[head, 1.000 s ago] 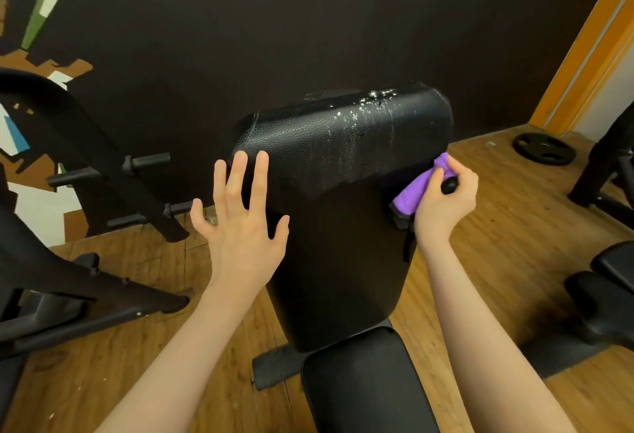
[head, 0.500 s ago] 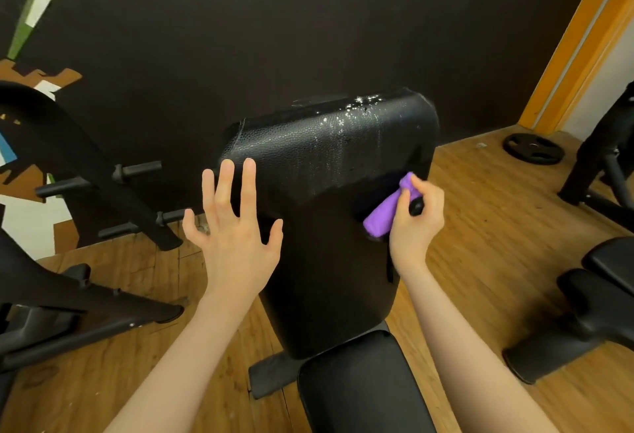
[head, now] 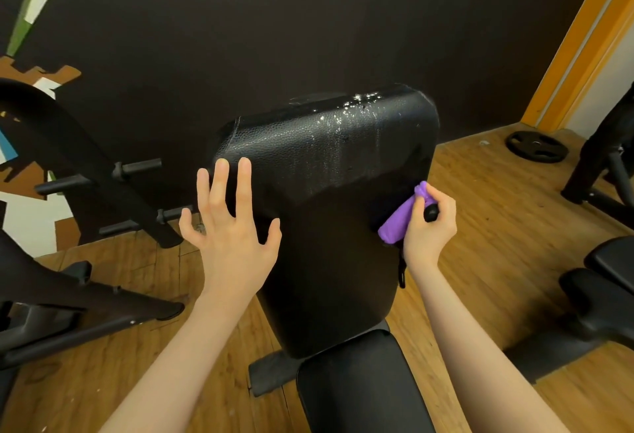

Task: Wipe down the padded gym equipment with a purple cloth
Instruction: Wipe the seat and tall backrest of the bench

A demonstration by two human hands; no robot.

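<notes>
At the bottom edge of the view, two bare forearms reach forward over a black padded bench seat (head: 363, 388), whose lower end is cut off by the frame. Beyond the seat rises the upright black textured vinyl backrest pad (head: 329, 226). The left hand (head: 233, 237) is open with its fingers spread wide; the fingertips (head: 244, 166) lie over the pad's upper left edge, though whether they press on it or hover just off it is hard to tell. To the right of those fingers, across the pad, the right hand (head: 429, 226) curls around a bunched purple cloth (head: 399, 223) and holds it against the pad's right edge, about halfway up. A small black object (head: 430, 214) sits inside the curled fingers; what it is cannot be made out. Half a second ago the cloth was further in on the face of the pad; it now sits back out at the right edge, and the left hand has kept its place. Above the right fingers, shiny wet droplets (head: 346, 113) cover the pad's top. Left of the left fingers stands a black metal rack with pegs (head: 103, 185), partly cut off. Far beyond the right fingers, a black weight plate (head: 537, 146) lies on the wooden floor (head: 480, 199) near an orange door frame (head: 583, 38). No writing is readable.
</notes>
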